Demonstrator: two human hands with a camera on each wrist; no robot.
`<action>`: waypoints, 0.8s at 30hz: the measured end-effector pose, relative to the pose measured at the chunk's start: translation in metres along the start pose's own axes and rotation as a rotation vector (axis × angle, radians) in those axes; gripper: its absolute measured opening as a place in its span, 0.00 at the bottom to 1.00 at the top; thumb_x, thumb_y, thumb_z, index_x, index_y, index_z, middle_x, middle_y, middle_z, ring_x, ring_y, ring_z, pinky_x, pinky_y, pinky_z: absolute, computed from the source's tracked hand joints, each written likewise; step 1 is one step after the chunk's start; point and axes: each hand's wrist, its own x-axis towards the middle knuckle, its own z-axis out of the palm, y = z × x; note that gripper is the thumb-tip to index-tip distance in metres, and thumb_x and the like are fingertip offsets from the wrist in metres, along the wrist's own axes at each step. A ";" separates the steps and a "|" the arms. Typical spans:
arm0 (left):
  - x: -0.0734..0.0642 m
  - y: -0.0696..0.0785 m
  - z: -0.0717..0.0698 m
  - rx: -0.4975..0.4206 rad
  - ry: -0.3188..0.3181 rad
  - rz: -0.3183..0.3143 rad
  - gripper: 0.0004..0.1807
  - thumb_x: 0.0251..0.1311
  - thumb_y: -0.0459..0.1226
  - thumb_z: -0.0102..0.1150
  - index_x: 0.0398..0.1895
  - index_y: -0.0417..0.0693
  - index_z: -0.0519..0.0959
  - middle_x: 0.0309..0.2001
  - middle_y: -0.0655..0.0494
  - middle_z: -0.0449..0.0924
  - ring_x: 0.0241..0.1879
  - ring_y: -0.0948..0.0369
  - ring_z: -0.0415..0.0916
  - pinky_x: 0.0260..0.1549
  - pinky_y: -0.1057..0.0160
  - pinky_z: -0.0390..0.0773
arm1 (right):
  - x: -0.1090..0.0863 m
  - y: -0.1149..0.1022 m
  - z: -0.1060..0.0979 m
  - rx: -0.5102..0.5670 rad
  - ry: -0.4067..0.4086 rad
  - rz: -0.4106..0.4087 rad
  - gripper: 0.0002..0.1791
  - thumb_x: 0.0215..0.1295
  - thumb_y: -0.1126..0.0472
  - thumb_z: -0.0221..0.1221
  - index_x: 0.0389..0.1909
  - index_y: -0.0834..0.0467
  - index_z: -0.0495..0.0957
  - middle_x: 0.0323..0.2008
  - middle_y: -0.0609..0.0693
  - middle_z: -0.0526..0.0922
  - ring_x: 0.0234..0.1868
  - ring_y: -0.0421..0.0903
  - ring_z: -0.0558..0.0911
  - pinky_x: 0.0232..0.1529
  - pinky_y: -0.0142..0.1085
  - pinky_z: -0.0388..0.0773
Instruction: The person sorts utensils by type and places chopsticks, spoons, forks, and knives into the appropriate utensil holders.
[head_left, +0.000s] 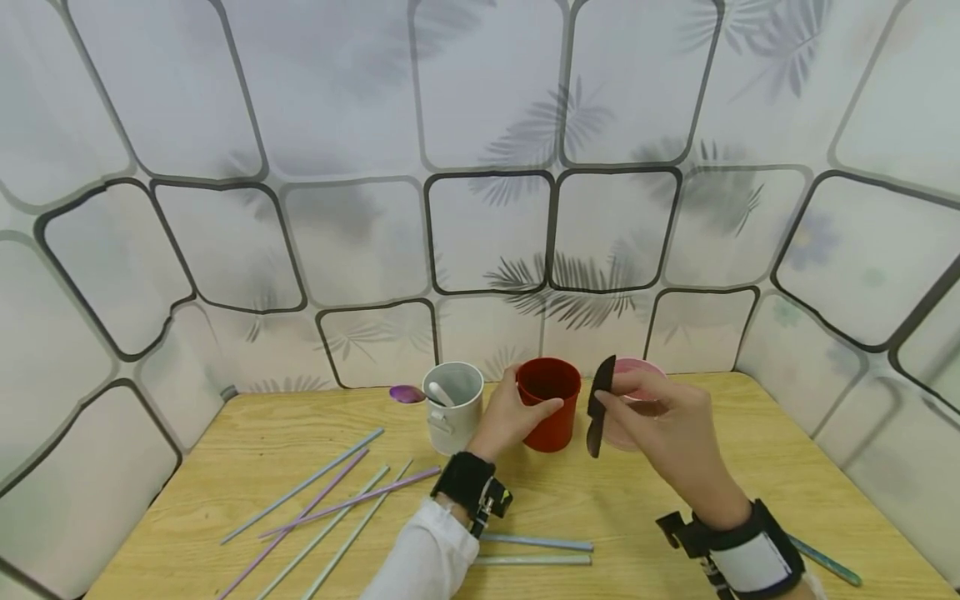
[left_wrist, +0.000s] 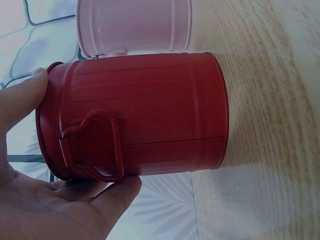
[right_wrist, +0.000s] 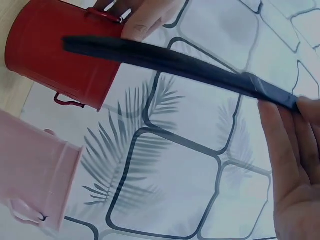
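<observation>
My left hand (head_left: 517, 417) holds the small red metal bucket (head_left: 551, 417) near its rim, thumb on the near side and fingers on the far side. In the left wrist view, the red bucket (left_wrist: 145, 115) stands on the table, its side handle beside my fingers. With fingertips and thumb, my right hand (head_left: 671, 425) pinches a black knife (head_left: 600, 404), held upright between the red bucket and a pink bucket (head_left: 637, 364). The right wrist view shows the knife (right_wrist: 165, 60) apart from the red bucket. My right hand partly covers the pink bucket in the head view.
Left of the red bucket stands a white bucket (head_left: 453, 429) with a purple spoon (head_left: 407, 394) and a white-handled utensil in it. Several coloured sticks (head_left: 315, 521) lie crossed at the left; others lie in front. A blue-green stick (head_left: 828, 562) is at the right. Patterned cloth walls the table's back.
</observation>
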 end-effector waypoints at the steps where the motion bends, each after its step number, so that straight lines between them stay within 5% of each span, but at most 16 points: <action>1: 0.000 0.000 0.000 -0.002 -0.002 -0.001 0.41 0.62 0.42 0.72 0.72 0.34 0.63 0.63 0.39 0.76 0.60 0.45 0.76 0.59 0.47 0.78 | 0.001 -0.001 0.000 0.003 0.031 -0.028 0.18 0.48 0.83 0.72 0.34 0.59 0.88 0.32 0.54 0.88 0.36 0.33 0.86 0.37 0.26 0.84; 7: 0.002 -0.003 0.000 0.005 -0.005 0.005 0.41 0.62 0.43 0.72 0.72 0.34 0.62 0.63 0.39 0.76 0.61 0.45 0.76 0.60 0.47 0.78 | 0.001 -0.002 0.002 0.045 0.190 -0.158 0.15 0.46 0.86 0.69 0.32 0.67 0.86 0.33 0.59 0.88 0.36 0.36 0.87 0.39 0.24 0.83; 13: 0.001 -0.003 0.000 0.000 -0.005 0.003 0.41 0.62 0.42 0.72 0.71 0.34 0.62 0.63 0.39 0.75 0.61 0.44 0.76 0.60 0.46 0.78 | 0.001 -0.004 0.007 0.109 0.300 -0.164 0.10 0.48 0.87 0.67 0.29 0.73 0.82 0.35 0.58 0.89 0.39 0.40 0.88 0.41 0.26 0.84; 20: 0.001 -0.002 -0.001 -0.008 -0.006 -0.007 0.41 0.62 0.42 0.73 0.71 0.34 0.63 0.63 0.39 0.75 0.61 0.45 0.76 0.60 0.47 0.78 | 0.000 0.005 0.020 0.350 0.351 -0.185 0.06 0.51 0.88 0.64 0.28 0.80 0.78 0.36 0.57 0.89 0.40 0.45 0.88 0.45 0.30 0.85; 24: 0.002 -0.003 -0.001 -0.012 -0.006 -0.010 0.41 0.61 0.42 0.73 0.71 0.34 0.63 0.63 0.39 0.75 0.61 0.45 0.76 0.60 0.47 0.77 | -0.003 0.013 0.027 0.402 0.343 -0.180 0.06 0.51 0.89 0.63 0.29 0.81 0.78 0.38 0.58 0.89 0.41 0.46 0.88 0.46 0.30 0.84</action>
